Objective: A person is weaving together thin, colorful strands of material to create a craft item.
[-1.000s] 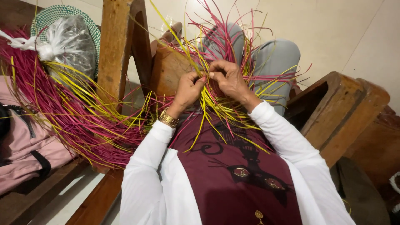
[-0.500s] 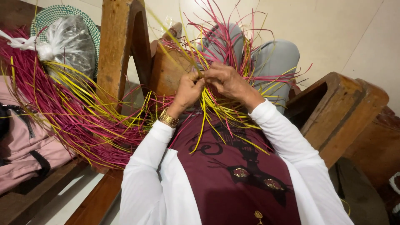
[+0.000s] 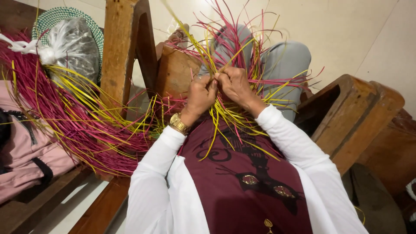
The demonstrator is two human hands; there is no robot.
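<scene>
A half-woven piece of yellow and magenta strands (image 3: 236,52) rests on my lap, loose ends fanning up and toward my chest. My left hand (image 3: 200,96), with a gold watch on the wrist, pinches strands at the weave's near edge. My right hand (image 3: 234,85) meets it fingertip to fingertip, gripping yellow strands beside it. Both hands are closed on the strands. The woven core under the hands is hidden.
A big bundle of magenta and yellow strands (image 3: 73,117) lies on the wooden bench at left, tied with a clear plastic bag (image 3: 71,43). A green woven disc (image 3: 60,15), a pink bag (image 3: 21,151), a wooden armrest (image 3: 121,47) and a wooden box (image 3: 351,117) surround me.
Both hands have drawn closer together and tightened on the strands. My left wrist has lifted slightly, and a long yellow strand has swung up to the left.
</scene>
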